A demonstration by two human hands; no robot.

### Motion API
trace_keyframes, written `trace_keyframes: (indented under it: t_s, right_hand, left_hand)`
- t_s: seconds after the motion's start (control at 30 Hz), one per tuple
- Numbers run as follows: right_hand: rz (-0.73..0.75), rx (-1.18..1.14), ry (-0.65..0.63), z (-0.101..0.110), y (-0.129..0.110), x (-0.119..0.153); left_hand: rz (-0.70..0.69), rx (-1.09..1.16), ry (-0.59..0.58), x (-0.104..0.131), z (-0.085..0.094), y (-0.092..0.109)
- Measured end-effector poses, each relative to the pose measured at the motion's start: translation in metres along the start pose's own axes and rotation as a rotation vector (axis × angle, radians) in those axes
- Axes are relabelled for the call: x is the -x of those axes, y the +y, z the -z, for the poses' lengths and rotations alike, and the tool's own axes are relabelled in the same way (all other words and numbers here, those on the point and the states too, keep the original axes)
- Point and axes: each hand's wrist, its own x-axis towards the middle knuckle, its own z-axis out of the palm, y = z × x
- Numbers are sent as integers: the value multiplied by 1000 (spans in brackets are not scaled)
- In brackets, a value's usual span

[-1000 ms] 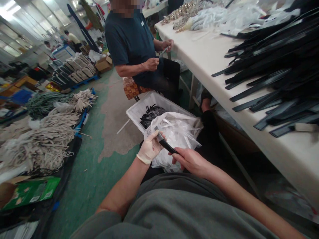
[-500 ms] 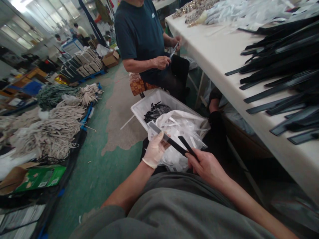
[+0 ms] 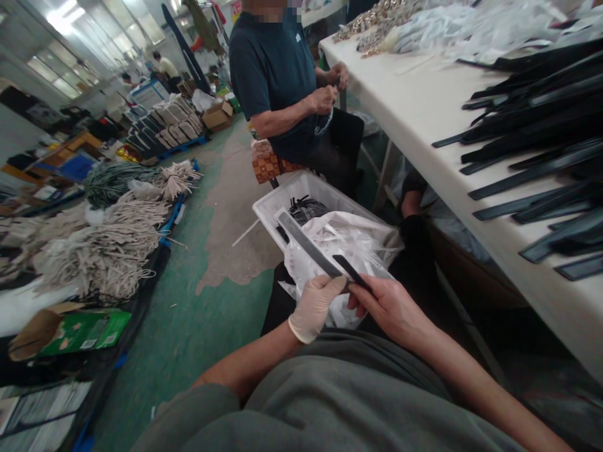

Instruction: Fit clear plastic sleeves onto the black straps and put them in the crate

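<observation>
My left hand [image 3: 315, 306], in a pale thin glove, pinches the lower end of a long clear plastic sleeve [image 3: 306, 242]. A dark strip shows inside that sleeve. Bare and closed, my right hand [image 3: 393, 307] grips a black strap [image 3: 351, 269], one end of which sticks out past the fingers. The fingertips of both hands nearly meet where sleeve and strap come together. Beneath them lies a heap of white and clear plastic sleeves [image 3: 339, 232], partly in a white plastic crate [image 3: 264, 210]. Black strips [image 3: 308, 207] lie deeper in the crate.
On my right, a white-covered table [image 3: 405, 107] bears many black straps [image 3: 527, 150] and plastic bags [image 3: 438, 28]. A co-worker [image 3: 277, 75] sits ahead, handling a small item. Bundles of beige cords [image 3: 108, 238] and a green carton [image 3: 94, 329] lie at left.
My left hand has slid down along the strip toward my right hand. The clear sleeve now covers more of the strip. The view has shifted slightly.
</observation>
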Motion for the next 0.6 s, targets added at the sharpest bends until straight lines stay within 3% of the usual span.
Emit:
trace_keyframes:
  t_s: [0.1,0.2,0.27,0.4,0.6]
  right_hand:
    - [45,-84,-23,8,-3,1]
    - [75,-175,-106,18,6,10]
    - [74,-177,-103,21,15,17]
    - [41,-107,23,19,19,20]
    - [90,-74,103,17,0,4]
  left_hand:
    - [-20,-75,-37,9,-15,0]
    - [-32,-100,-98,12,-20,16]
    - [-123,-100,-86,7,-18,31]
    - [-366,-40,15,-10,-14,49]
    - [-181,-158,-63,-13,-24,39]
